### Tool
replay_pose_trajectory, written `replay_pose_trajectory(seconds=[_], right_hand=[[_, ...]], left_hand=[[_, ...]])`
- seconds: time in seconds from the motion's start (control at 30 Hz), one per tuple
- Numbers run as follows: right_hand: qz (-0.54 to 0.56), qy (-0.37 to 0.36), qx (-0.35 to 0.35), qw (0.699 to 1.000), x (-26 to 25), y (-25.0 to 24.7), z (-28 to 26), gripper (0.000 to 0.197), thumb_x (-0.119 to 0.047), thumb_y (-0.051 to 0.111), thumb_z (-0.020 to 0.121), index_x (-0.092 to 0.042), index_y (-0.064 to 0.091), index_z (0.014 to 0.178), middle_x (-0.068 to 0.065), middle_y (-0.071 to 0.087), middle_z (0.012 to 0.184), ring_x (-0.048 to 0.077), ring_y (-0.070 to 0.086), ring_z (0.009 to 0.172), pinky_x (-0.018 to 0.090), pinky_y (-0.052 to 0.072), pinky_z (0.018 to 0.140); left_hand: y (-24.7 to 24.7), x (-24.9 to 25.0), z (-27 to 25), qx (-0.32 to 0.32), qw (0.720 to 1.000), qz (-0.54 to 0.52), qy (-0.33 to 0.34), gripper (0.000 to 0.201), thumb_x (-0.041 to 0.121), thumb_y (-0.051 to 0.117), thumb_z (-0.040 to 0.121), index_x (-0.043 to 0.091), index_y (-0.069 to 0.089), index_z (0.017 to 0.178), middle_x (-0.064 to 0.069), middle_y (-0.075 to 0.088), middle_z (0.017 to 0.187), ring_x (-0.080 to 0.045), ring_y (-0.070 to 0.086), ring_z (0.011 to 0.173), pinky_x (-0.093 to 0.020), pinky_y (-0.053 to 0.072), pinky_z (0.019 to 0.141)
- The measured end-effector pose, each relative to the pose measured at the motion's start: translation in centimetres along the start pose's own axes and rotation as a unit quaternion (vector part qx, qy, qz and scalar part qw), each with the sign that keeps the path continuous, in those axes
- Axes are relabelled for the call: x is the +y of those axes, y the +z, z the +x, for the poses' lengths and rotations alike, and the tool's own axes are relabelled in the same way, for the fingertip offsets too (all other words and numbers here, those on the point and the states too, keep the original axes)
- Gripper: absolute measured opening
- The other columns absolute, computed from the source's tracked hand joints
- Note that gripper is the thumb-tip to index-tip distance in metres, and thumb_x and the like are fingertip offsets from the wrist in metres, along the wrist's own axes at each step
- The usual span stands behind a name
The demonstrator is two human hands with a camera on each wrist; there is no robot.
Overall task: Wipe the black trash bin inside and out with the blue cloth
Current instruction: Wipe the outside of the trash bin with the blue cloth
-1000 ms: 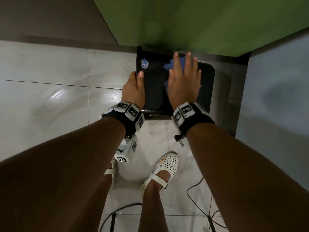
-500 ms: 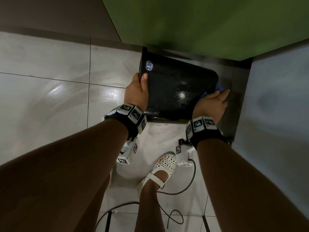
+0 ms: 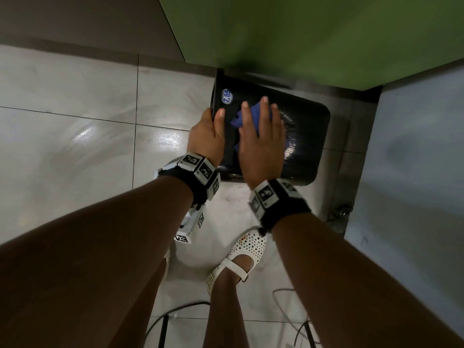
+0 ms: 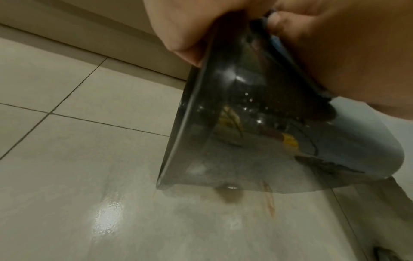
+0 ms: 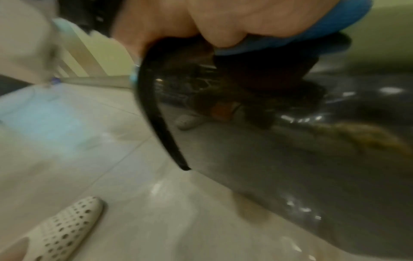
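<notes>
Two hands on black trash bin, which I see tipped on its side on tiled floor, near green wall. My left hand grasps bin rim, thumb on top, fingers curled under. My right hand lies flat, fingers straight, pressing blue cloth onto upturned side. White perforated shoe just below bin.

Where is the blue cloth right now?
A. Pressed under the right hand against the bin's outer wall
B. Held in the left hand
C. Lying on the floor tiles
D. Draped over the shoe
A: the cloth shows beneath the flat right hand on the bin.
</notes>
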State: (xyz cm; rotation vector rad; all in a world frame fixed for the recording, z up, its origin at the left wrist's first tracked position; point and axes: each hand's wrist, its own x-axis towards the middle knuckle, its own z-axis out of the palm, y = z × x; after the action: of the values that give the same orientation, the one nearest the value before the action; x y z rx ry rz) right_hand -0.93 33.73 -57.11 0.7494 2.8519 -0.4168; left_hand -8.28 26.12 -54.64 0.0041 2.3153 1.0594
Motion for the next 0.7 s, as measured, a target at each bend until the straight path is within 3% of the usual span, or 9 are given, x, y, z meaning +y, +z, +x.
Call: replay_pose_trajectory(seconds=[0.03, 0.1, 0.2, 0.3, 0.4, 0.5, 0.57, 0.63, 0.7], right_hand=[[0.003, 0.011, -0.022, 1.000, 0.9, -0.7, 0.5, 0.069, -0.022, 0.063, 0.084, -0.016, 0.030, 0.144, 0.021, 0.025, 0.151, 0.039, 0.022, 0.139, 0.050, 0.020, 0.112], [0.027, 0.057, 0.001, 0.998, 2.5, -1.7, 1.3, 0.063, -0.017, 0.057, 0.088, -0.015, 0.029, 0.144, 0.021, 0.025, 0.151, 0.038, 0.022, 0.140, 0.050, 0.019, 0.114], [0.036, 0.130, 0.072, 0.988, 4.2, -1.8, 2.1, 0.049, -0.021, 0.046, 0.091, -0.010, 0.041, 0.138, 0.027, 0.041, 0.140, 0.043, 0.038, 0.130, 0.052, 0.032, 0.108], [0.022, 0.185, 0.134, 0.973, 5.1, -1.4, 2.7, 0.042, -0.025, 0.038, 0.093, -0.009, 0.055, 0.128, 0.027, 0.055, 0.126, 0.042, 0.054, 0.116, 0.050, 0.047, 0.096], [0.022, 0.192, 0.152, 0.969, 5.7, -1.0, 2.9, 0.041, -0.026, 0.036, 0.095, -0.012, 0.052, 0.130, 0.023, 0.054, 0.129, 0.039, 0.052, 0.118, 0.047, 0.045, 0.099], [0.043, 0.222, 0.178, 0.958, 5.8, -0.9, 3.2, 0.042, -0.027, 0.035, 0.096, -0.011, 0.051, 0.131, 0.023, 0.054, 0.130, 0.039, 0.054, 0.115, 0.045, 0.047, 0.094], [0.078, 0.305, 0.168, 0.934, 6.7, -1.8, 3.2, 0.043, -0.030, 0.033, 0.098, -0.015, 0.044, 0.136, 0.019, 0.051, 0.132, 0.035, 0.054, 0.114, 0.040, 0.047, 0.091], [0.165, 0.438, 0.076, 0.881, 8.4, -2.7, 2.9, 0.042, -0.033, 0.026, 0.101, -0.019, 0.037, 0.139, 0.013, 0.051, 0.132, 0.029, 0.054, 0.115, 0.033, 0.043, 0.087], [0.238, 0.496, 0.022, 0.835, 9.8, -3.5, 2.0, 0.040, -0.031, 0.022, 0.103, -0.016, 0.044, 0.133, 0.010, 0.055, 0.128, 0.026, 0.054, 0.115, 0.026, 0.038, 0.081]], left_hand=[[0.0, 0.0, -0.1, -0.002, 1.000, 0.001, 0.000, 0.040, 0.034, 0.031, 0.098, 0.004, 0.052, 0.114, -0.020, 0.065, 0.106, -0.035, 0.061, 0.097, -0.039, 0.051, 0.083], [-0.1, 0.1, -0.1, -0.006, 1.000, 0.002, -0.001, 0.040, 0.034, 0.030, 0.098, 0.004, 0.051, 0.113, -0.018, 0.065, 0.103, -0.033, 0.060, 0.095, -0.034, 0.049, 0.079], [0.0, 0.1, -0.1, -0.005, 1.000, 0.008, 0.002, 0.040, 0.034, 0.030, 0.098, 0.003, 0.051, 0.111, -0.015, 0.064, 0.098, -0.032, 0.060, 0.090, -0.030, 0.044, 0.071], [0.1, 0.1, -0.2, 0.000, 1.000, 0.015, 0.005, 0.040, 0.035, 0.030, 0.098, 0.002, 0.051, 0.108, -0.014, 0.063, 0.094, -0.034, 0.060, 0.088, -0.033, 0.046, 0.071], [0.1, 0.2, 0.0, 0.002, 1.000, 0.023, 0.007, 0.040, 0.034, 0.030, 0.098, 0.001, 0.051, 0.107, -0.016, 0.063, 0.093, -0.029, 0.056, 0.081, -0.030, 0.041, 0.067], [0.1, 0.1, 0.0, 0.001, 0.999, 0.031, 0.007, 0.040, 0.034, 0.031, 0.098, 0.000, 0.050, 0.107, -0.007, 0.055, 0.085, -0.023, 0.050, 0.075, -0.028, 0.037, 0.065], [0.2, 0.0, 0.0, 0.003, 1.000, 0.029, 0.011, 0.039, 0.034, 0.031, 0.098, 0.000, 0.049, 0.106, -0.006, 0.054, 0.082, -0.023, 0.050, 0.072, -0.029, 0.038, 0.063], [0.2, -0.2, -0.1, 0.004, 1.000, 0.024, 0.012, 0.037, 0.034, 0.031, 0.098, 0.001, 0.048, 0.105, -0.007, 0.054, 0.081, -0.025, 0.051, 0.070, -0.030, 0.040, 0.062], [0.2, -0.4, -0.2, 0.004, 1.000, 0.018, 0.010, 0.035, 0.033, 0.032, 0.098, 0.002, 0.046, 0.105, -0.007, 0.055, 0.080, -0.024, 0.052, 0.069, -0.030, 0.040, 0.060]])
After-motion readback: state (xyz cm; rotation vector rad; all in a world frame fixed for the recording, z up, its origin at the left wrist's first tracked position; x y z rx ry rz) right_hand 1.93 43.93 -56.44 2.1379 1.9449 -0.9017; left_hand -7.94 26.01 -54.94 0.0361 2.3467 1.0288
